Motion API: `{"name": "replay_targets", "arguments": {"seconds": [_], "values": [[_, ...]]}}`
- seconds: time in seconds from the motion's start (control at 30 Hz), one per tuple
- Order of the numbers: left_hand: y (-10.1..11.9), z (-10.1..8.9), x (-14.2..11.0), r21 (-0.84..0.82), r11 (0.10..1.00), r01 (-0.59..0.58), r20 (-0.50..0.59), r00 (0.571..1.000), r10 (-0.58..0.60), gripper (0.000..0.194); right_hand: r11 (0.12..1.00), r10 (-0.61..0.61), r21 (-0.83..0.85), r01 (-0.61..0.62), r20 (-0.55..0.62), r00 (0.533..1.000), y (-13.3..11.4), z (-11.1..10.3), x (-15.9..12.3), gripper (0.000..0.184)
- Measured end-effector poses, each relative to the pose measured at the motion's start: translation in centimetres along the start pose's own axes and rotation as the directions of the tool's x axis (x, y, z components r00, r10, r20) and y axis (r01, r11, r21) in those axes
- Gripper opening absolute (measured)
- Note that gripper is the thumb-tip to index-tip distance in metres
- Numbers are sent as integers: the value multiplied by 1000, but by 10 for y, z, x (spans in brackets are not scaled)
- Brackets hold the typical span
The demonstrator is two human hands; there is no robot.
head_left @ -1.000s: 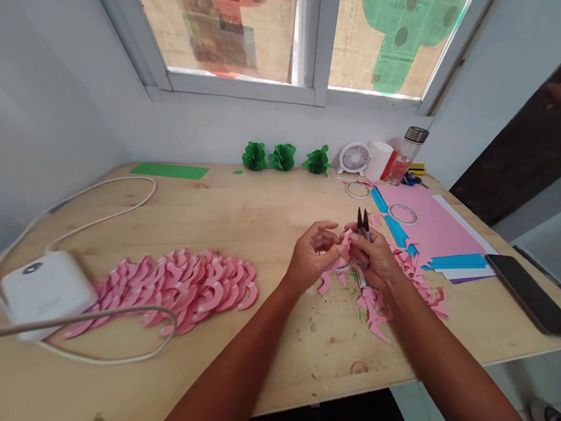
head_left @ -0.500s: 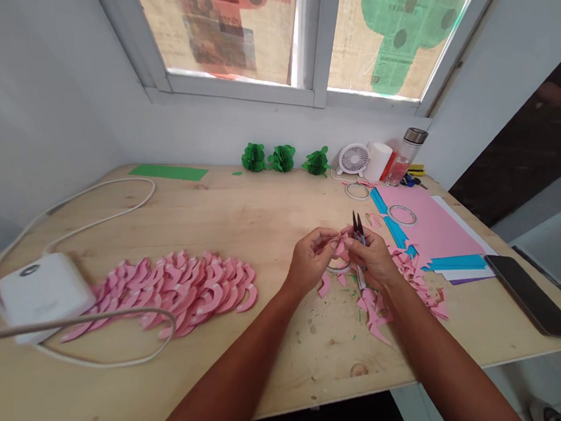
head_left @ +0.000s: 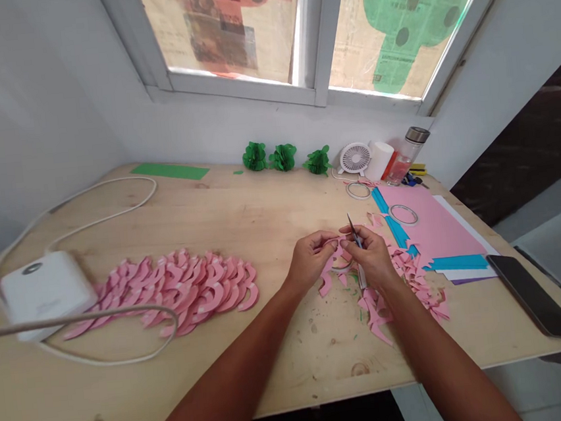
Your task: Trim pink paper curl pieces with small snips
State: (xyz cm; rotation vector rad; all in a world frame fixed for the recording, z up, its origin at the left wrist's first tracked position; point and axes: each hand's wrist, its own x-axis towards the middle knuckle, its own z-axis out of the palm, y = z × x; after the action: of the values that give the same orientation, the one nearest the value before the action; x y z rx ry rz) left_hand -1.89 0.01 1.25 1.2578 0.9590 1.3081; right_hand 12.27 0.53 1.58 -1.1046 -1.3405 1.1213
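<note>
My left hand (head_left: 309,258) is closed in a pinch on a small pink paper piece (head_left: 338,250), held just above the wooden table (head_left: 241,214). My right hand (head_left: 371,254) touches the same piece and grips small thread snips (head_left: 354,235), whose blades point up and are closed. Pink paper offcuts (head_left: 410,271) lie under and to the right of both hands. A clear tape ring (head_left: 340,265) lies on the table just below my hands.
A heap of curved pink cut shapes (head_left: 183,289) lies left of centre, beside a white box (head_left: 45,291) with a looping cable. Pink sheet (head_left: 428,223), blue strips, tape rings, black phone (head_left: 534,295) at right. Green paper balls (head_left: 282,156), small fan, bottle by the wall.
The snips' blades have closed and tilted left. Both hands have sunk slightly toward the table, still together on the pink piece.
</note>
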Motion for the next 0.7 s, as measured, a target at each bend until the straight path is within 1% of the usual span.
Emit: {"name": "replay_targets", "arguments": {"seconds": [0.1,0.23,0.33,0.4,0.47,0.6,0.7], "values": [[-1,-1,0,33,999,1,2,1000,-1,15,995,-43,-87,43,6,999,2,1,1,30],[-3,-3,-1,91,996,9,-1,1000,-9,17,979,-63,-192,65,19,998,7,0,2,34],[-4,-4,0,80,997,23,12,1000,-24,17,968,-81,-235,86,30,996,10,-1,2,34],[-3,-5,0,29,998,51,36,998,-52,18,970,-88,-222,95,43,995,9,-1,2,34],[-1,-6,0,-31,994,104,59,993,-102,20,978,-81,-186,91,61,995,6,1,1,36],[7,-8,0,-143,963,228,106,971,-215,24,991,-35,-125,45,77,996,-5,4,-3,38],[10,-9,0,-203,934,295,136,953,-272,23,995,-4,-98,13,92,996,-9,4,-4,39]]}}
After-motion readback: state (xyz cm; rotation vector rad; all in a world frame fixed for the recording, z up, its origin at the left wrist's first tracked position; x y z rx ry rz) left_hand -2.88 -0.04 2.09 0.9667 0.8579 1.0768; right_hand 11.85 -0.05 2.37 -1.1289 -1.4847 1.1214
